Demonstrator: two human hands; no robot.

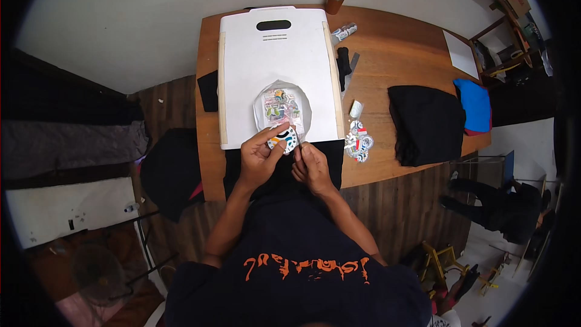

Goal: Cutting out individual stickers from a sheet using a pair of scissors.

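Note:
Between its thumb and index finger, my left hand [264, 147] holds a round white sticker [282, 138] printed with coloured arcs and letters. My right hand [313, 161] grips a thin dark tool, perhaps a small blade or tweezers, its tip at the sticker's right edge; its exact kind cannot be told. Just beyond both hands lies a bag or bowl-shaped white liner [307, 111] with several colourful stickers [282, 104] inside. It rests on a large white plastic board or lid [274, 61] that has a dark slot near its far end.
On the wooden table [408, 45], right of the board, lie loose cut stickers [359, 145], a small white roll [356, 109], a metal ruler [352, 72] and folded black cloth [424, 125]. A brown cup [335, 2] stands behind. Another person [513, 209] is at far right.

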